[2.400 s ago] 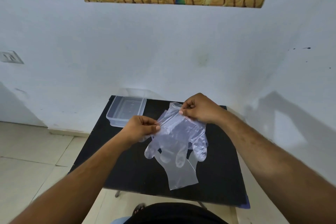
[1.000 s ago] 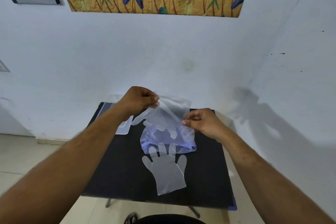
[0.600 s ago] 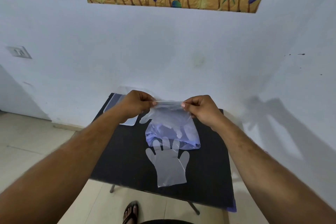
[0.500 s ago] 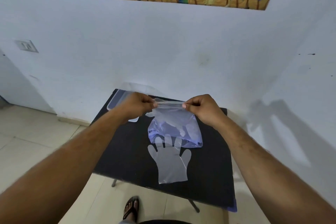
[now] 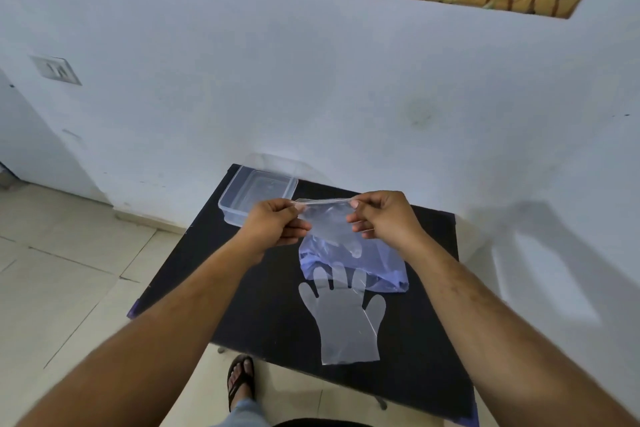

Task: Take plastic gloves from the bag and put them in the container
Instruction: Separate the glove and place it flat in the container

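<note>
Both hands are hovering over the middle of a small black square table [image 5: 194, 274], stretching a thin clear plastic glove [image 5: 327, 218] taut between them. The left hand [image 5: 273, 224] is pinching the glove's upper edge between thumb and forefinger, its grip closed tight on the film, and the right hand [image 5: 384, 218] is doing the same at the opposite corner, with the glove's fingers hanging down beneath. Directly below the hands, a crumpled bluish translucent plastic bag [image 5: 377, 270] is lying on the table; how many gloves are remaining inside it cannot be told. A second flat clear plastic glove [image 5: 343, 322] is lying toward 6 o'clock from the bag, its fingertips overlapping the bag's near edge and its cuff pointing toward the person. A clear rectangular plastic container [image 5: 256, 192] is sitting at the table's 11 o'clock corner, just behind the left hand; its inside is appearing bare. A sandalled foot [image 5: 240, 380] is showing on the floor below the table's near edge.
</note>
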